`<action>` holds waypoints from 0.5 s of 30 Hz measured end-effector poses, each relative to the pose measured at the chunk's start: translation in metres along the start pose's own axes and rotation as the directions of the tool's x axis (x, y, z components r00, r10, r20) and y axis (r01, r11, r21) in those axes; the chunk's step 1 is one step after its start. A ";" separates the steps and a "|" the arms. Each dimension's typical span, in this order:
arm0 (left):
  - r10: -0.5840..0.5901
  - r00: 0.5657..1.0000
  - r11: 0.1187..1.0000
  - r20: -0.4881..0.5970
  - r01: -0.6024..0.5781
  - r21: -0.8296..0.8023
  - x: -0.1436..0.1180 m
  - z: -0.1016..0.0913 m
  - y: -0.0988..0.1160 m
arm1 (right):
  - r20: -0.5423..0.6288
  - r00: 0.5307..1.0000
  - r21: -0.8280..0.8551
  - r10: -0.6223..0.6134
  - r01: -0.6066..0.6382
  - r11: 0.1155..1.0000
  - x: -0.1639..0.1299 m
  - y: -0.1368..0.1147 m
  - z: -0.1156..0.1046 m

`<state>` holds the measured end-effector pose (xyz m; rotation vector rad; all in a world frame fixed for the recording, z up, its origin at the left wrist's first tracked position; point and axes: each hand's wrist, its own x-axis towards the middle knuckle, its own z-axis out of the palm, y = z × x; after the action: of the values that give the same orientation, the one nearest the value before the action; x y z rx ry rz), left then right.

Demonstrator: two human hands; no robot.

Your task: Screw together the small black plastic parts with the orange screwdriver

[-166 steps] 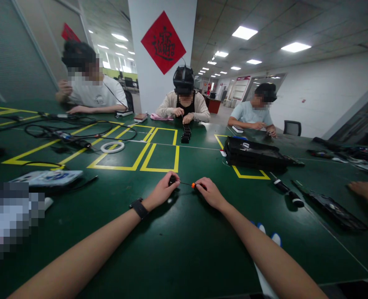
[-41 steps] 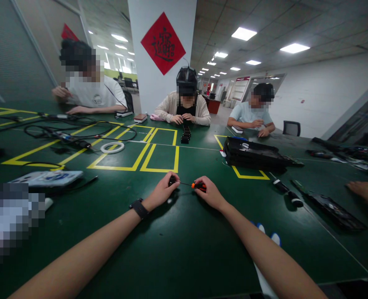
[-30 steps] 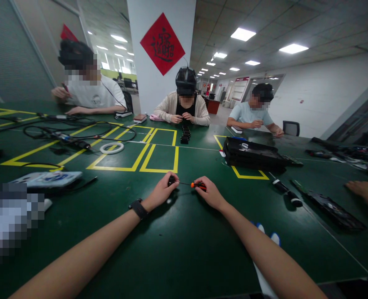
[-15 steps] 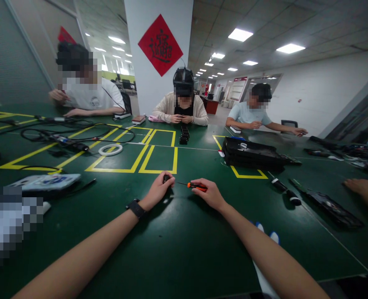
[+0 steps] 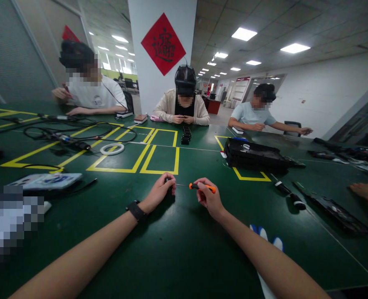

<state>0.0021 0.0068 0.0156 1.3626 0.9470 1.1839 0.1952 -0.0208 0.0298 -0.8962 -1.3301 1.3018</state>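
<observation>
Screwdriver (image 5: 194, 186) – orange & blk; table (image 5: 168, 257) – dk grn.

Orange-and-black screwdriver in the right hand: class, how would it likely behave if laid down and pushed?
The screwdriver would probably stay stiff, as its thin shaft looks straight. It may roll, since its handle looks rounded. It is probably handle-heavy, that end being much thicker.

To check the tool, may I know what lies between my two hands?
The head view shows the thin screwdriver shaft and handle tip there, pointing from right hand toward left hand.
</observation>
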 end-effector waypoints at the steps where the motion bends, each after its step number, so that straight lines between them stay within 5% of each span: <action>1: 0.004 1.000 1.000 0.003 -0.004 0.019 0.000 0.001 0.000 | 0.020 1.000 -0.038 -0.016 0.017 0.999 -0.002 -0.001 0.000; 7: 0.014 0.998 0.993 -0.065 -0.006 0.118 0.000 0.006 0.000 | 0.172 0.917 -0.326 -0.360 0.398 0.858 -0.012 -0.010 0.005; 15: -0.005 1.000 0.992 -0.008 0.006 0.126 -0.002 0.013 0.005 | 0.147 0.945 -0.342 -0.292 0.325 0.881 -0.014 -0.002 0.014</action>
<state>0.0136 0.0014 0.0204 1.4552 1.0451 1.1425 0.1848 -0.0371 0.0309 -0.8325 -1.7456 0.8700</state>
